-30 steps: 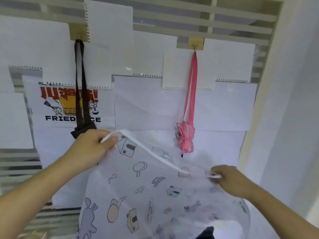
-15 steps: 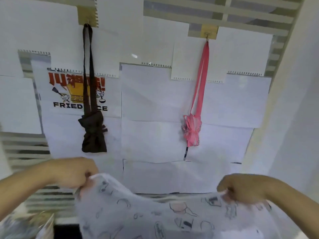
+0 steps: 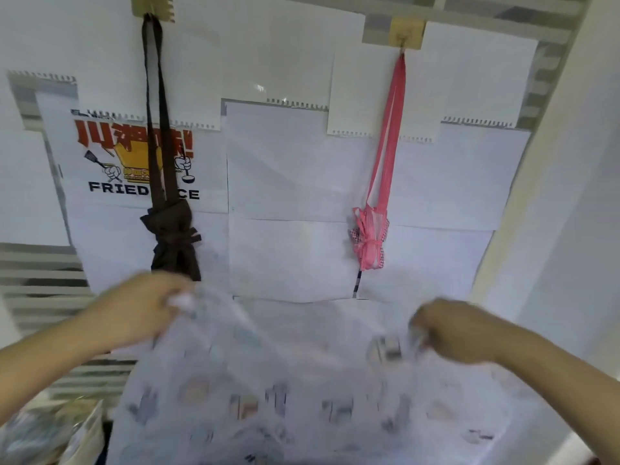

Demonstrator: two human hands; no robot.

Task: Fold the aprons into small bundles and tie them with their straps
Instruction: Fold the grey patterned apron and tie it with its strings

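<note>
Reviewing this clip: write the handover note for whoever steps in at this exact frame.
Left hand: grips the top left edge of the white printed apron.
Right hand: grips its top right edge; the apron hangs spread between both hands, blurred.
Done: brown apron bundle and pink apron bundle are tied and hang by their straps from wall hooks.
Left: fold the white printed apron small and tie it with its straps.
</note>
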